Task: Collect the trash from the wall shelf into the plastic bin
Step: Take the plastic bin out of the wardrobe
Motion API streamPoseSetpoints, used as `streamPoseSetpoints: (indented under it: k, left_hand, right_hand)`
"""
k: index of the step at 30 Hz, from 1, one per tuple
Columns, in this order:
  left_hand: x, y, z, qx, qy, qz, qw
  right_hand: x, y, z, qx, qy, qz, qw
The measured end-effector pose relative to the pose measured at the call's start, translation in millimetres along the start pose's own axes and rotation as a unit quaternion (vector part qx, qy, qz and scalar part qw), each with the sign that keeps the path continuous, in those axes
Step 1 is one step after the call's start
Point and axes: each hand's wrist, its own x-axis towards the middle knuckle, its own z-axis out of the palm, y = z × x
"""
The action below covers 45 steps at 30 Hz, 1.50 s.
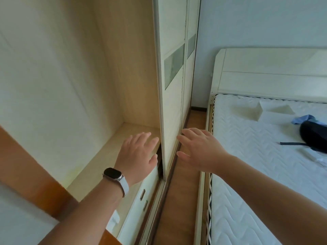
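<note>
A pale wooden shelf (106,152) runs inside an open wardrobe on the left; I see no trash on the part that shows and no plastic bin in view. My left hand (138,154), with a watch on its wrist, hovers flat over the shelf's right end, fingers spread, holding nothing. My right hand (200,147) is open too, its fingertips at the edge of the white sliding door (171,103), which stands between the two hands.
A bed with a bare white mattress (256,156) fills the right side, with a dark bag (313,138) and a blue cloth (304,119) on it. A narrow strip of wooden floor (178,191) runs between wardrobe and bed. Drawers (139,197) sit below the shelf.
</note>
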Motion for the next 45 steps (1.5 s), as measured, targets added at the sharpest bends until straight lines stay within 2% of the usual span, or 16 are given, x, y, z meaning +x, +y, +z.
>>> streamPoseSetpoints:
  k: [14,22,27,35,45]
  left_hand:
    - [129.2,2.9,74.7,-0.019,-0.056,0.05,0.997]
    - [180.3,-23.3,123.0,-0.041,-0.064,0.07,0.995]
    - [231.7,-57.7,162.5,-0.052,-0.095,0.074,0.991]
    - [274.8,-161.2,208.6,-0.046,-0.098,0.015,0.994]
    - [262.3,-245.9,220.7,-0.065,-0.103,-0.098,0.988]
  right_hand:
    - [47.4,101.3,38.6,0.05,-0.012,0.068,0.996]
    - [93.7,128.9,68.0,0.08,-0.024,0.09,0.993]
    - [149.8,140.0,88.5,0.072,-0.052,0.093,0.992]
    - [271.6,134.6,119.2,0.055,-0.076,0.024,0.995]
    - [388.9,69.7,132.8,0.075,-0.113,-0.121,0.983]
